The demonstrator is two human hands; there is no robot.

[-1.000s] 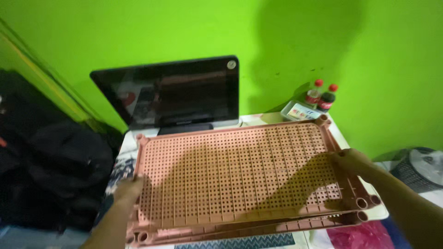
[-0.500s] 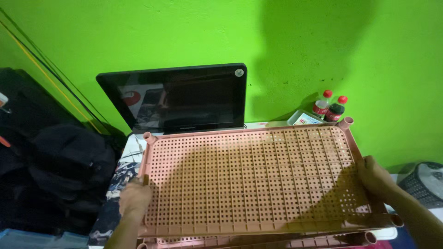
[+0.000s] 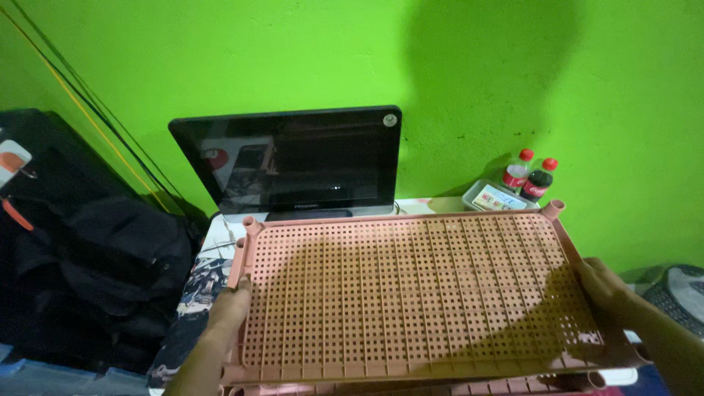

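- Nearest to me, my left hand (image 3: 229,306) was clamped on the left rim of the pink perforated shelf panel (image 3: 411,293), fingers together along the edge, thumb side up.
- My right hand (image 3: 603,282) gripped the right rim the same way, fingers wrapped over the edge; the fingertips underneath were hidden, so I couldn't tell how far they curled.
- The panel was held flat between both hands, roughly level, over the small table (image 3: 213,253), its long side running left to right.
- Just below its near edge a second pink panel (image 3: 513,386) peeked out, round corner sockets showing at the bottom right. I judged the top panel was raised off that lower one, not seated on it; whether they touched anywhere was hidden.
- So, as I read it: panel picked up and squared in both hands, done. Setting it down or fitting its corner sockets, not yet done.
- Past the far edge, the black monitor (image 3: 293,161) stood upright against the green wall (image 3: 220,59), screen dark.
- To its right, a small tray of packets (image 3: 493,196) and two red-capped bottles (image 3: 529,176) sat near the panel's far right corner post, apart from it.
- Off to the left, a heap of black bags (image 3: 81,249) lay well apart from my hands.
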